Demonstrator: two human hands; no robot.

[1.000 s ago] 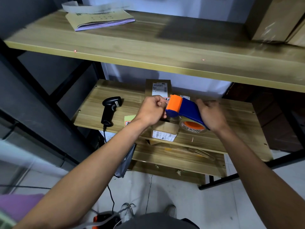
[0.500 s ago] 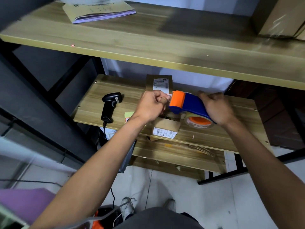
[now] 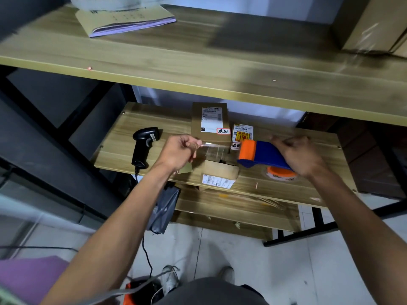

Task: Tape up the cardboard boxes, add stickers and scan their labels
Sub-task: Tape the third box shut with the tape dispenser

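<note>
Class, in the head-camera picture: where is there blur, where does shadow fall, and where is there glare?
Head view: motion blur smears the right hand gripping the tape dispenser; the tape pinched by the left hand glints faintly; a dark shadow crosses the upper shelf.

L hand (image 3: 178, 154): forearm reaches fwd from lower left, wrist slightly bent, fingers curled, thumb and forefinger pinching the end of the tape strip (image 3: 213, 148). R hand (image 3: 300, 158): forearm reaches fwd from lower right, palm down, back of hand toward cam, fingers wrapped over the rear of the tape dispenser (image 3: 261, 153). Hands approx level with each other and well apart; both forearms bare to the edge of view.
</note>
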